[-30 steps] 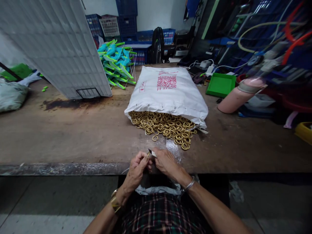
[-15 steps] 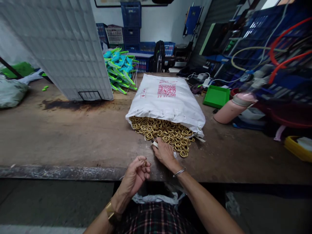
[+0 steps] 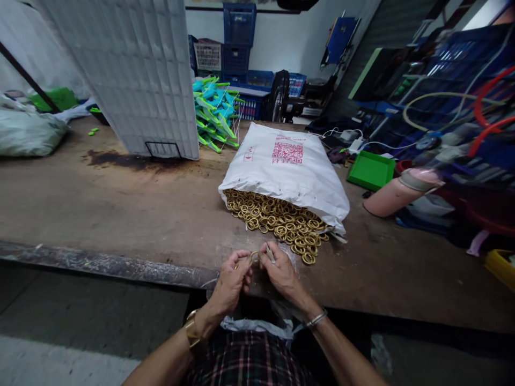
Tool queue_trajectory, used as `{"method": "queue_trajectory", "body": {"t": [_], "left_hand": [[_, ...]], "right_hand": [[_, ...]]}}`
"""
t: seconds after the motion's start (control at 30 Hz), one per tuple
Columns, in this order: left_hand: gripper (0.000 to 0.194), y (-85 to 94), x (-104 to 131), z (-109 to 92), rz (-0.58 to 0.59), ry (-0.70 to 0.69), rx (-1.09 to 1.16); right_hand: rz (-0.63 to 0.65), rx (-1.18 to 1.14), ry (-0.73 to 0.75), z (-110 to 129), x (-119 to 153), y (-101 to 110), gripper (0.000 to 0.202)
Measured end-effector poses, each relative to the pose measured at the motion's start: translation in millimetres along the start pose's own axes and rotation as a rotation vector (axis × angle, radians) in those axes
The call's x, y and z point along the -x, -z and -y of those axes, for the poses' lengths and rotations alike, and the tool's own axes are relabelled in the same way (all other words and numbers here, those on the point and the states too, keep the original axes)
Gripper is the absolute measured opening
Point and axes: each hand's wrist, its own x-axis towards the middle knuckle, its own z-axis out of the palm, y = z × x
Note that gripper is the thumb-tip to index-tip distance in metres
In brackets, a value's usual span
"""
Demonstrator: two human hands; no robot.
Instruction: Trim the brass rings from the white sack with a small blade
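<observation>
Between my two hands, just over the table's front edge, is a single brass-coloured ring (image 3: 254, 256). My left hand (image 3: 230, 281) pinches it from the left, fingers curled. Closed too, my right hand (image 3: 284, 274) grips the ring's other side and also has a small pale tool (image 3: 270, 253) in its fingers; what kind of tool I cannot make out. Just beyond them, a heap of brass-coloured rings (image 3: 281, 219) spills out of the open mouth of a white sack (image 3: 253, 174) printed in red, which lies on its side.
On the wooden table (image 3: 161, 214), a tall white panel (image 3: 161, 107) stands at the left beside stacked green-and-blue plastic pieces (image 3: 217, 115). Toward the right are a green tray (image 3: 370, 170) and a leaning pink bottle (image 3: 386, 195). Blue crates (image 3: 237, 61) stack up at the back.
My right hand has drawn back from the heap toward my left hand, and a ring is now held between them. The view has shifted slightly left.
</observation>
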Motion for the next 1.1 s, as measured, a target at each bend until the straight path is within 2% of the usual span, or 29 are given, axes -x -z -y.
{"method": "queue_trajectory", "body": {"t": [0.13,0.27,0.33,0.37,0.43,0.5,0.57,0.63,0.73,0.9,1.1], "left_hand": [[0.034,1.5,1.3,0.5,0.010,-0.070,-0.166],[0.027,2.6,2.5,1.0,-0.007,-0.328,-0.402],[0.025,2.9,2.3,1.1,-0.004,-0.388,-0.449],[0.025,3.2,1.9,1.1,0.003,-0.363,-0.445],[0.027,4.0,0.9,1.2,0.045,-0.226,-0.375],[0.028,5.1,-0.1,1.6,0.117,-0.073,-0.245],[0.030,6.1,-0.7,2.2,0.181,0.003,-0.121],[0.030,6.8,-1.2,2.8,0.204,0.004,-0.062],[0.031,7.0,-2.0,3.2,0.171,-0.025,-0.083],[0.034,5.6,-4.5,2.0,0.107,-0.086,-0.185],[0.037,7.2,-6.9,2.0,0.077,-0.143,-0.264]], "right_hand": [[0.053,-0.090,-0.048,4.7,7.6,-2.8,0.017],[0.034,-0.012,-0.035,9.8,6.2,-2.8,0.023],[0.022,0.022,-0.037,12.1,4.9,-3.1,0.024],[0.019,0.032,-0.045,12.7,4.3,-3.5,0.024],[0.011,0.047,-0.060,12.6,3.4,-4.3,0.024],[0.000,0.054,-0.061,10.6,2.5,-4.9,0.025],[0.004,0.044,-0.062,7.2,1.8,-4.6,0.024],[0.006,0.048,-0.064,3.2,1.7,-3.4,0.022],[0.023,0.175,-0.009,-1.4,4.1,-0.9,0.019],[0.199,0.404,0.150,-1.8,11.9,-0.1,0.013],[0.266,0.620,0.138,1.6,12.1,-1.6,0.021]]}}
